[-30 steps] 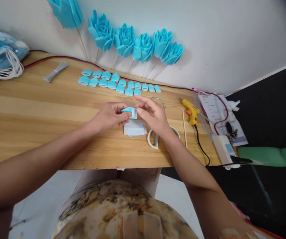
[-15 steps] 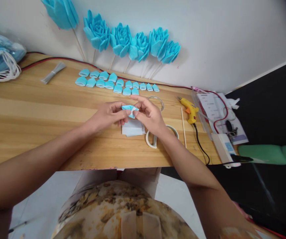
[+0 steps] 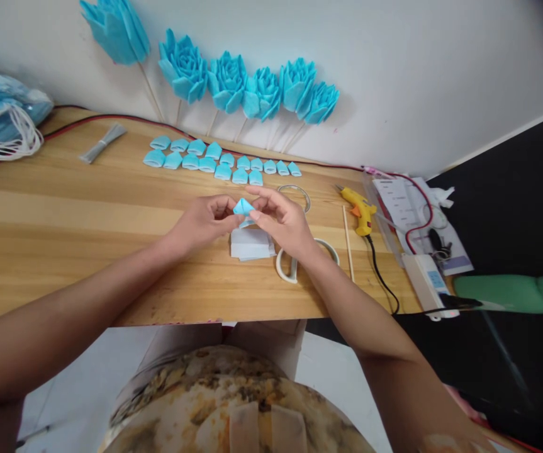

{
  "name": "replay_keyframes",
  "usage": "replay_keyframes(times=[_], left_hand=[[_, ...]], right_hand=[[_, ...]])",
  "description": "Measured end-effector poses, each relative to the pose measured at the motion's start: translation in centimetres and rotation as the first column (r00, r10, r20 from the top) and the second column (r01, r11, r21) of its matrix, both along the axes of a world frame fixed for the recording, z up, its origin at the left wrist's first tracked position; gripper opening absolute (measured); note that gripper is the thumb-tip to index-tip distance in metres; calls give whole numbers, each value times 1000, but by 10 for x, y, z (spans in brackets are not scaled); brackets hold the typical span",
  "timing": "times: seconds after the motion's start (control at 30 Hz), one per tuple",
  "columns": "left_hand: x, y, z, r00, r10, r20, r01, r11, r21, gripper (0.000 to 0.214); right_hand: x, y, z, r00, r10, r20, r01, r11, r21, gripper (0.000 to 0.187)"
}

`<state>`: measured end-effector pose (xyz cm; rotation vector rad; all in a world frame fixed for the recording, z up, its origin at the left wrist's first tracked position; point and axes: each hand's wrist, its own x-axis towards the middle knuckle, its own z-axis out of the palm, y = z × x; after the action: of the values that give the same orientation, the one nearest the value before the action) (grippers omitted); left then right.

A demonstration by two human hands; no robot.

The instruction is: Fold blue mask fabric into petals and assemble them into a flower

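Between my two hands is a small folded blue fabric petal [image 3: 243,207], its top coming to a point. My left hand [image 3: 207,217] pinches its left side with thumb and fingers. On the other side my right hand [image 3: 283,220] grips it, thumb across the lower right part. Just below lies a small stack of pale rectangular pieces [image 3: 251,244] on the table. Beyond my hands, finished-looking blue petals [image 3: 190,161] lie in two rows. Scissors with white handles [image 3: 286,267] rest partly under my right wrist.
Several blue fabric flowers on sticks [image 3: 228,82] lean against the wall. A roll of tape [image 3: 299,189], a thin wooden stick [image 3: 348,242] and a yellow glue gun [image 3: 358,211] lie to the right, near a white power strip [image 3: 425,283]. Grey wire ties [image 3: 102,145] and a plastic bag [image 3: 7,119] are left.
The blue petal has gone from a wide flat shape with a pale patch showing to a peaked fold. Both hands stay in nearly the same place.
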<state>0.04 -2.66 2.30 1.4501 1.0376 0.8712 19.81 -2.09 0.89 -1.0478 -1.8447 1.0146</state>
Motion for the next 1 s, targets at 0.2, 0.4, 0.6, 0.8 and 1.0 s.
replay_keyframes(times=[0.2, 0.4, 0.6, 0.8, 1.0], left_hand=[[1, 0, -2, 998, 60, -11, -60, 998, 23, 22], [-1, -1, -2, 996, 4, -84, -2, 1000, 22, 27], [-3, 0, -3, 994, 69, -81, -68, 998, 18, 21], [-4, 0, -6, 994, 76, -85, -74, 997, 26, 23], [-3, 0, -5, 991, 88, -99, -84, 995, 45, 23]], right_hand=[[-2, 0, 0, 998, -67, -18, 67, 998, -8, 35], [3, 2, 5, 993, -97, 64, 92, 993, 74, 36], [53, 28, 20, 919, -322, 228, 276, 937, 213, 36], [76, 29, 32, 757, -237, 608, 143, 969, 200, 18], [56, 21, 29, 662, -147, 735, 36, 986, 165, 9]])
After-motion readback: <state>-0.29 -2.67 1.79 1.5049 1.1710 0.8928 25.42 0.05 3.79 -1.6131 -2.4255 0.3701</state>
